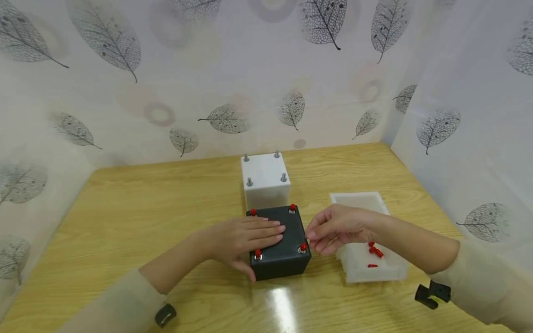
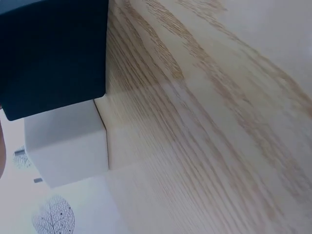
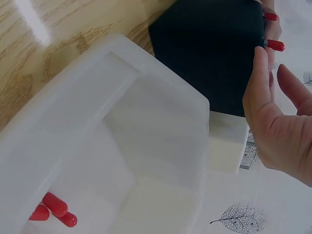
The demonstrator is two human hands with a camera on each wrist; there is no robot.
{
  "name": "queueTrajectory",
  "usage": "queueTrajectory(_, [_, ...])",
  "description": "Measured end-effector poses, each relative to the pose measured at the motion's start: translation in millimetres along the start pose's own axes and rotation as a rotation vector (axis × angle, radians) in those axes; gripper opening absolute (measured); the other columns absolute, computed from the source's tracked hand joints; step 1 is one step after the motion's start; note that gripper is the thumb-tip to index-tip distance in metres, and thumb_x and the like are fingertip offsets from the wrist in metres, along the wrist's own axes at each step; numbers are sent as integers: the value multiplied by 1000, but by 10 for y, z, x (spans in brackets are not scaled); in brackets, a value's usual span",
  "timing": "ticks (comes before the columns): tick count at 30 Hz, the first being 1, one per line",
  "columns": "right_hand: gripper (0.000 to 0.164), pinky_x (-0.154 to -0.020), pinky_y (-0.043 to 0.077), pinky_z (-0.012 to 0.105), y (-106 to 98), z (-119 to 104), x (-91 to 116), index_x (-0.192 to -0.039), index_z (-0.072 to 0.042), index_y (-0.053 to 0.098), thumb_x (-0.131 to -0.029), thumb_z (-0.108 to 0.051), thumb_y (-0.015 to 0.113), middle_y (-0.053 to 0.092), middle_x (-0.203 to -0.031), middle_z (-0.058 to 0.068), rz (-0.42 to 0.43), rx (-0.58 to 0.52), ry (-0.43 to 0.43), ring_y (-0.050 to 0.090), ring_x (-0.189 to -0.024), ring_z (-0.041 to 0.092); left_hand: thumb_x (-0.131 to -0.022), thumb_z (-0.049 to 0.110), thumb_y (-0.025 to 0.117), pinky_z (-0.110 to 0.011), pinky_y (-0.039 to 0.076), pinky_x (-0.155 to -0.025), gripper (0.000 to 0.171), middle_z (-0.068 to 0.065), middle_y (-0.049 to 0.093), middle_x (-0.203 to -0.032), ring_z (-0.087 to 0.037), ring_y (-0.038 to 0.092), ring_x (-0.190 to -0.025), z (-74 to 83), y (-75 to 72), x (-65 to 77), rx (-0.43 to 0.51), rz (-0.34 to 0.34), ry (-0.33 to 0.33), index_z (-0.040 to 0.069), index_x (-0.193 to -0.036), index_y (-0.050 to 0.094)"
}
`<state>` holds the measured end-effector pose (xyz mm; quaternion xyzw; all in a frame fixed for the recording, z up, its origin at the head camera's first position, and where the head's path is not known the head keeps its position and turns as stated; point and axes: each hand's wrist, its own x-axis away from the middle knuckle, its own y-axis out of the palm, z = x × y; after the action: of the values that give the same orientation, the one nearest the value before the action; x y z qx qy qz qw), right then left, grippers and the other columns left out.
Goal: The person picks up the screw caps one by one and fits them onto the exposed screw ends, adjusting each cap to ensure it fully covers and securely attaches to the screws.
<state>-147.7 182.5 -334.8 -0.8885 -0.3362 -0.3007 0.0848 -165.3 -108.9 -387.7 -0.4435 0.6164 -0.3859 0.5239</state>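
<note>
A black block (image 1: 287, 266) stands on the wooden table, with a red cap at each corner of its top. My left hand (image 1: 241, 238) lies flat across the top of it, fingers straight and thumb down by the near left corner. Close to the block's right edge is my right hand (image 1: 339, 226), fingers loosely bent and nothing seen between them. In the right wrist view a fingertip of that hand is right by the base of a red cap (image 3: 276, 45), while the thumb is held apart. Only a sliver of the left hand shows in the left wrist view.
Behind the black block stands a white block (image 1: 266, 196) with bare metal bolts at its top corners. To the right, partly under my right forearm, sits a white bin (image 1: 374, 276) with several loose red caps (image 1: 376, 251). Leaf-patterned walls (image 1: 250, 83) close off the table's back and sides.
</note>
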Motion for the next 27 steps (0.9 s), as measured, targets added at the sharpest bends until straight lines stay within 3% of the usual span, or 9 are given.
queueTrajectory(5, [13, -78, 57, 39, -14, -5, -12, -94, 0, 68, -86, -11, 67, 70, -81, 8, 39, 5, -7, 69, -70, 15, -74, 59, 69, -35, 38, -107, 86, -15, 51, -138, -24, 47, -129, 74, -71, 97, -8, 36, -44, 0, -133, 51])
queueTrajectory(14, [19, -84, 55, 43, -10, 7, -15, -100, 4, 65, -87, -10, 66, 70, -84, 8, 96, -6, -6, 68, -73, 17, -93, 48, 52, -34, 47, -99, 58, -12, 60, -129, -23, 56, -120, 195, -122, 279, -9, 151, -107, 1, -125, 59])
queueTrajectory(21, [21, -85, 54, 42, 10, 42, -30, -104, 4, 65, -88, -8, 64, 71, -86, 7, 122, -44, -14, 69, -78, 19, -96, 29, 53, -33, 56, -83, 37, -18, 66, -114, -26, 66, -103, 201, -43, 363, -66, 404, -71, -2, -112, 67])
queueTrajectory(27, [32, -87, 53, 44, 51, 75, -48, -115, 8, 58, -89, -10, 63, 72, -93, 8, 168, -58, -43, 69, -88, 23, -95, 26, 55, -28, 57, -74, 39, -22, 67, -110, -26, 69, -91, 267, 50, 350, -13, 562, -226, -9, -110, 66])
